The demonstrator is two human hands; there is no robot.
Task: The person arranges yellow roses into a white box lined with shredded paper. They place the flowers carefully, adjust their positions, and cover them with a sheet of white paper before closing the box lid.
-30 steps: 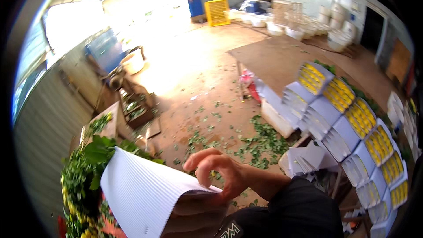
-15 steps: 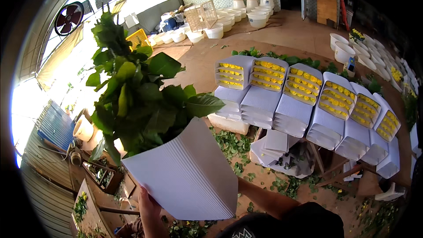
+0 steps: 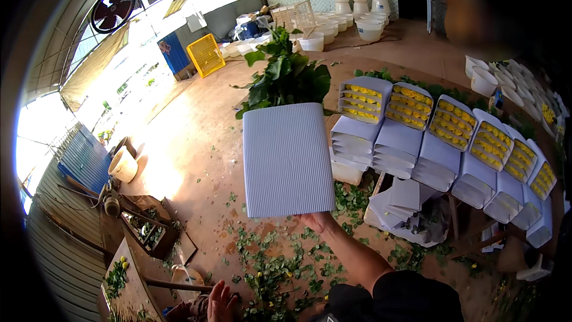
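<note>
Leaf-strewn floor (image 3: pixel 205 170) lies below the white corrugated flower wrap (image 3: pixel 288 161), held left of yellow-rose packs (image 3: pixel 454 122). Left hand (image 3: pixel 221 304) has released it, grip apart; right hand (image 3: pixel 316 222), clamped on its near edge, now bears it alone.

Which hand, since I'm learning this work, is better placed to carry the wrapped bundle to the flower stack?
Likely the right hand: it holds the wrapped bundle at its lower edge, nearer the stack; the left hand is apart, lower.
</note>
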